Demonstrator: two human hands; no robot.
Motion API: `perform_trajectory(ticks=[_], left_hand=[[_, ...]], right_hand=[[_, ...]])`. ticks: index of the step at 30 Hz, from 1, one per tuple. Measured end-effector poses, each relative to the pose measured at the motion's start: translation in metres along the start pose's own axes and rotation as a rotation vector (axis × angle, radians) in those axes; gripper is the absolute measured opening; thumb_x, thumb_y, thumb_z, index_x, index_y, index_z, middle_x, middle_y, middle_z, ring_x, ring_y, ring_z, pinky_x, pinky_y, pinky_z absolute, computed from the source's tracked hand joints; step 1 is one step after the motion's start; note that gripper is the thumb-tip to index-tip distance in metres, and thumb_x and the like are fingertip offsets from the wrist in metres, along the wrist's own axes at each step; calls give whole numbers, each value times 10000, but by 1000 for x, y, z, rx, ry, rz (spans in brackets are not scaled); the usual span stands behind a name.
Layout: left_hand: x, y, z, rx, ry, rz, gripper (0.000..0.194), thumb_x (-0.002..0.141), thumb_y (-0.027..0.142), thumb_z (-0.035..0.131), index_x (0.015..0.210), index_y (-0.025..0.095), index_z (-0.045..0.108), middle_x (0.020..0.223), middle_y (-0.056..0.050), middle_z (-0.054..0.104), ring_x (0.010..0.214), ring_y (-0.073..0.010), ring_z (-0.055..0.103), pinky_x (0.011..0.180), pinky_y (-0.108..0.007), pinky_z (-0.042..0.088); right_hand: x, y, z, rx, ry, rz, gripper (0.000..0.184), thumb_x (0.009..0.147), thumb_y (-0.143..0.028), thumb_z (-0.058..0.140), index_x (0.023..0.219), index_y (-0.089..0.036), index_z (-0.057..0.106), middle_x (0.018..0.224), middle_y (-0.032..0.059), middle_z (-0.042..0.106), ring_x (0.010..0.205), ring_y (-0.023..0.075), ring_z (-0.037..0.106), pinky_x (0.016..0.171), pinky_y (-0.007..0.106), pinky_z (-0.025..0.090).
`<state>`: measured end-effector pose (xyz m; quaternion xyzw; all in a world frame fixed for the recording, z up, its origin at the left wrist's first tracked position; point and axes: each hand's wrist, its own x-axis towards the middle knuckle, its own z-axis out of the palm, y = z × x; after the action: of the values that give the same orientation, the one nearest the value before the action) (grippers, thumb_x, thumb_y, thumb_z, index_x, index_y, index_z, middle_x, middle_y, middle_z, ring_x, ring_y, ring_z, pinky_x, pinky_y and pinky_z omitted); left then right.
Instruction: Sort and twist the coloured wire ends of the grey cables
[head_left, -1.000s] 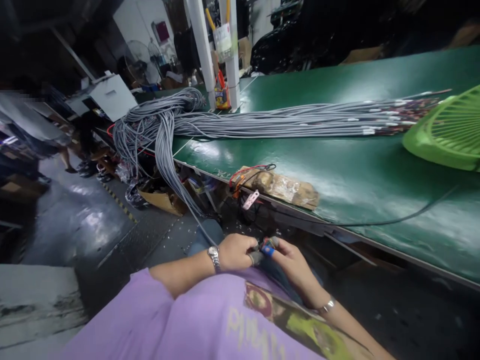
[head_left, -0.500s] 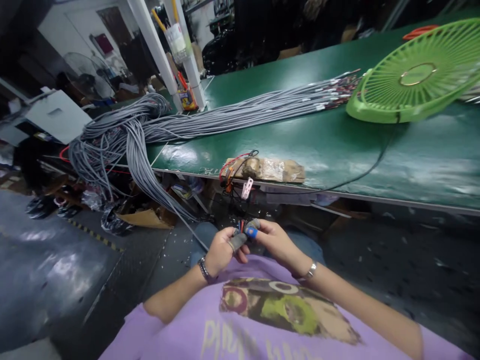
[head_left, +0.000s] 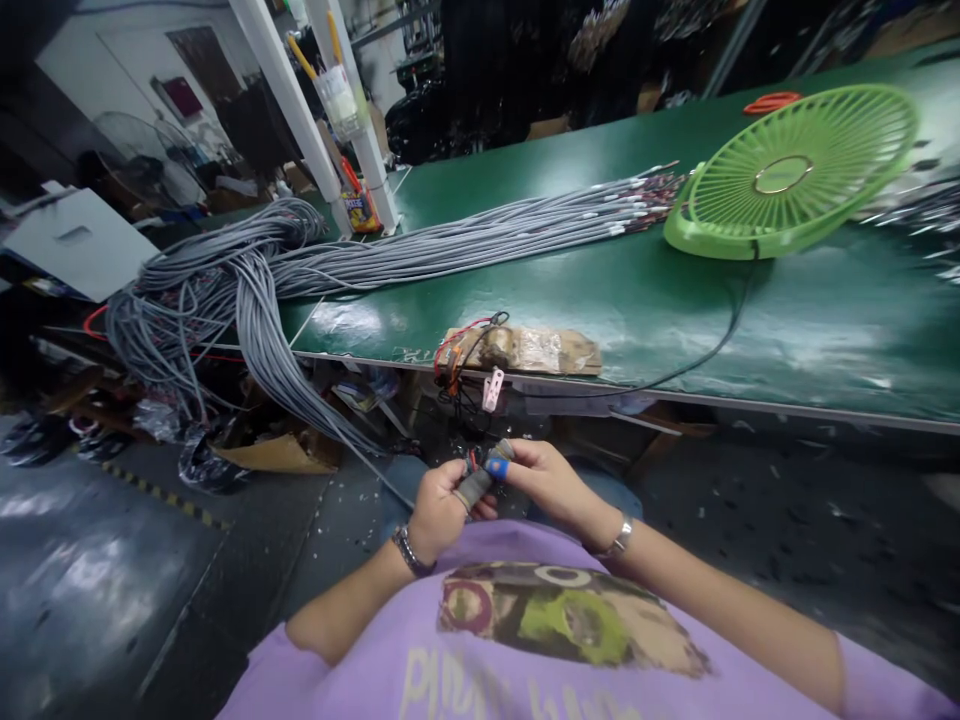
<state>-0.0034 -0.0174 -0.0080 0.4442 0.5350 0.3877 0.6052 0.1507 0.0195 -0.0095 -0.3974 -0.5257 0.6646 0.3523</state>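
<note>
Both hands meet in my lap, just below the table edge. My left hand is closed, its fingertips in grey finger cots, pinching the end of a grey cable with small coloured wires showing. My right hand is closed too, with a blue-taped fingertip pressed to the same wire ends. The cable runs from my hands up to a big bundle of grey cables hanging off the green table.
A green fan lies flat on the table at right, its black cord trailing to the edge. A taped block with red and black wires sits at the table edge. White posts stand behind. Boxes and debris lie below.
My view swung right, bringing the fan fully into sight. Both hands stayed together on the wire ends and rose slightly toward the table edge.
</note>
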Motion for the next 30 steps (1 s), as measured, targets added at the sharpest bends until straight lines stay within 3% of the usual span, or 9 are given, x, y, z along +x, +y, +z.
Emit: perform_trajectory(ticks=[5, 10, 15, 21, 25, 30], left_hand=[[7, 1, 2, -8, -1, -61, 563, 620, 717, 652, 627, 161, 571, 521, -25, 634, 374, -107, 546, 343, -187, 347], [10, 9, 5, 55, -50, -108, 537, 630, 692, 658, 596, 165, 564, 467, -9, 601, 339, -87, 497, 348, -184, 307], [13, 10, 6, 133, -96, -116, 537, 678, 686, 620, 568, 161, 590, 436, -17, 581, 330, -86, 468, 359, -200, 316], [15, 1, 7, 121, 75, -66, 475, 696, 627, 637, 621, 158, 628, 525, -52, 651, 401, -116, 549, 363, -197, 334], [15, -5, 8, 39, 180, -66, 425, 658, 573, 691, 709, 152, 672, 562, -51, 669, 429, -131, 582, 351, -189, 313], [14, -2, 9, -129, 273, -92, 417, 579, 552, 742, 630, 159, 613, 484, -8, 606, 360, -100, 523, 326, -178, 239]], right_hand=[[1, 6, -6, -11, 69, -27, 398, 688, -572, 673, 671, -182, 595, 625, -17, 563, 604, 129, 470, 629, 282, 414], [4, -1, -8, 44, -22, -8, 439, 643, -567, 728, 860, -197, 634, 778, 17, 641, 696, 159, 549, 673, 296, 454], [7, 1, -10, 99, 15, 54, 423, 624, -579, 732, 715, -183, 614, 641, -9, 598, 587, 129, 503, 608, 285, 440], [8, 14, -8, 90, 161, 57, 439, 593, -589, 742, 661, -180, 597, 608, -16, 579, 576, 119, 474, 592, 276, 422], [8, 19, -6, 97, 143, 65, 461, 590, -614, 733, 659, -183, 586, 606, -13, 576, 572, 121, 472, 576, 275, 425], [7, 23, -6, 73, 125, 28, 448, 608, -604, 732, 658, -187, 577, 613, -13, 568, 577, 122, 467, 569, 273, 434]])
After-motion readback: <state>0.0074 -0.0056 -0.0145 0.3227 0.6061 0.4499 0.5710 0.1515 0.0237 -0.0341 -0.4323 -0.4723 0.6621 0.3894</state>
